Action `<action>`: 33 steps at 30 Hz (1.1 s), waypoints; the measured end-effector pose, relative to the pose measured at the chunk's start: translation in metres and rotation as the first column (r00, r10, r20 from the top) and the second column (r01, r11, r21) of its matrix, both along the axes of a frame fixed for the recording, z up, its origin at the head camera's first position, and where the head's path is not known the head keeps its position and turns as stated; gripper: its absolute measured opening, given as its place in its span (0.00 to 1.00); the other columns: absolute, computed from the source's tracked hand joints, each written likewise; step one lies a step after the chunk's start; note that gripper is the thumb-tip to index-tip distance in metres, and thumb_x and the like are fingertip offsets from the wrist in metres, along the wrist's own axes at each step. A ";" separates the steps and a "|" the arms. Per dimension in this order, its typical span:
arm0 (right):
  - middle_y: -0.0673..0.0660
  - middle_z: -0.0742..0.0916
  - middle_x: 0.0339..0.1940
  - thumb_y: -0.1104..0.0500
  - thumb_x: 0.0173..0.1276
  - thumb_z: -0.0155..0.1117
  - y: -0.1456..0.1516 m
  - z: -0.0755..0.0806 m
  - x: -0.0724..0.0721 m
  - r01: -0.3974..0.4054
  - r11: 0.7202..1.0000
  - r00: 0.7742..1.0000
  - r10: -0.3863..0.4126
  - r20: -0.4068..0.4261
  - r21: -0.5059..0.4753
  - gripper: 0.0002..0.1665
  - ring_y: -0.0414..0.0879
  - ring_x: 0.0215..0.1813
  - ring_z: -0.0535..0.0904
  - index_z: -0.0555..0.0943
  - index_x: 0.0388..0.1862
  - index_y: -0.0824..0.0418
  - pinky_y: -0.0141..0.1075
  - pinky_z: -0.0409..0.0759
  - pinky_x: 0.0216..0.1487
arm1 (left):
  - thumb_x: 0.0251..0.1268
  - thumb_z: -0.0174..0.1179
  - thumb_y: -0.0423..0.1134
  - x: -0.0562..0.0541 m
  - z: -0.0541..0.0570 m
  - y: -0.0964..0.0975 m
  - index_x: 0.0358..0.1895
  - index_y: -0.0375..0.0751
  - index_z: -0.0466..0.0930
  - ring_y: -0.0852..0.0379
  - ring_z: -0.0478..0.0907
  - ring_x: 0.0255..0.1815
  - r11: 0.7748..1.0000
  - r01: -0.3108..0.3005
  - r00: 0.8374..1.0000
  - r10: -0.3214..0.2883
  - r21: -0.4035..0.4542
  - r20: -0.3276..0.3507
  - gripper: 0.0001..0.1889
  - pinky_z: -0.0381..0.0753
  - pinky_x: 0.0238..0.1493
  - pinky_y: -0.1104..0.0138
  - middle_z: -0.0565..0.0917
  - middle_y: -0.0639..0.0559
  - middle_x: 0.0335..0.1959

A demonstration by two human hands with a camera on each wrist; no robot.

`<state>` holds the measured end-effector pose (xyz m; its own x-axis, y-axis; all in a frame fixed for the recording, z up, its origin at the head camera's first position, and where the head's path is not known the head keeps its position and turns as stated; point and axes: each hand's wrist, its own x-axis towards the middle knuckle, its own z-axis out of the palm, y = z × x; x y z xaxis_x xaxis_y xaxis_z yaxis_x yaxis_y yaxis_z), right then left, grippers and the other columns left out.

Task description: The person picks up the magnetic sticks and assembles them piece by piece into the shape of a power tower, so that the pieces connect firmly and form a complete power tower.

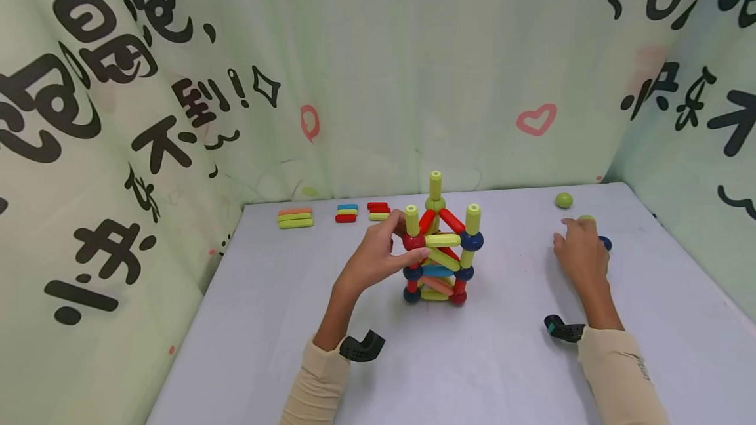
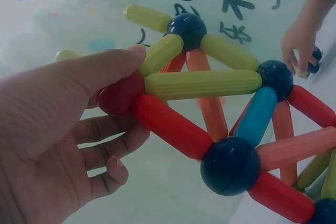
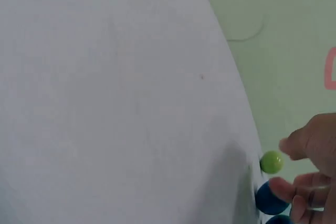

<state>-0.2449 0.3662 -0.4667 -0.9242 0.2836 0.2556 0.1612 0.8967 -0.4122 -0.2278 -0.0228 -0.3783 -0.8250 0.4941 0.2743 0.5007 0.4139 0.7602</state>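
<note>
A tower of magnetic sticks and balls stands on the table, with several yellow-green sticks upright at its top. My left hand holds it at the upper left corner, thumb and fingers around a red ball. Sticks in yellow-green, red, blue and orange join the dark blue and red balls. Over at the right, my right hand reaches down among loose balls, thumb and fingers apart. In the right wrist view a fingertip overlaps a blue ball, and a green ball lies close by the thumb.
Behind the left hand lie small rows of loose sticks: orange and yellow-green, blue and red, red and yellow-green. A green ball sits near the table's back edge. Lettered cloth hangs behind and at the sides.
</note>
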 end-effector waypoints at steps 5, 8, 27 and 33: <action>0.84 0.69 0.55 0.63 0.70 0.52 0.011 -0.011 0.002 0.016 0.998 0.985 -0.027 0.172 0.067 0.24 0.79 0.45 0.74 0.70 0.60 0.77 0.65 0.76 0.32 | 0.60 0.68 0.47 0.001 -0.001 0.001 0.52 0.43 0.68 0.57 0.77 0.47 1.000 0.011 1.000 -0.011 -0.010 0.002 0.23 0.81 0.40 0.71 0.80 0.52 0.41; 0.84 0.71 0.52 0.65 0.69 0.52 0.011 -0.015 0.004 -0.010 0.999 0.983 0.004 0.182 0.036 0.22 0.79 0.48 0.73 0.70 0.58 0.78 0.65 0.77 0.37 | 0.60 0.68 0.48 0.001 -0.001 0.002 0.51 0.43 0.68 0.57 0.77 0.47 1.000 0.013 1.000 -0.013 -0.018 -0.004 0.23 0.81 0.40 0.72 0.80 0.52 0.41; 0.57 0.82 0.50 0.48 0.70 0.62 -0.076 0.082 -0.009 -0.434 0.762 0.901 0.372 -0.223 -0.481 0.30 0.34 0.32 0.81 0.72 0.65 0.61 0.20 0.78 0.39 | 0.60 0.68 0.49 0.000 -0.001 0.002 0.52 0.44 0.68 0.58 0.76 0.45 1.000 0.008 1.000 -0.008 -0.027 0.008 0.24 0.79 0.36 0.71 0.80 0.53 0.41; 0.43 0.84 0.43 0.55 0.69 0.64 -0.117 0.130 -0.017 -0.589 0.602 0.808 0.454 -0.375 -0.539 0.24 0.42 0.27 0.79 0.75 0.62 0.62 0.24 0.79 0.36 | 0.60 0.68 0.50 -0.002 -0.001 -0.002 0.52 0.43 0.68 0.57 0.75 0.44 0.999 0.028 0.999 -0.027 -0.021 0.019 0.25 0.83 0.44 0.55 0.80 0.51 0.42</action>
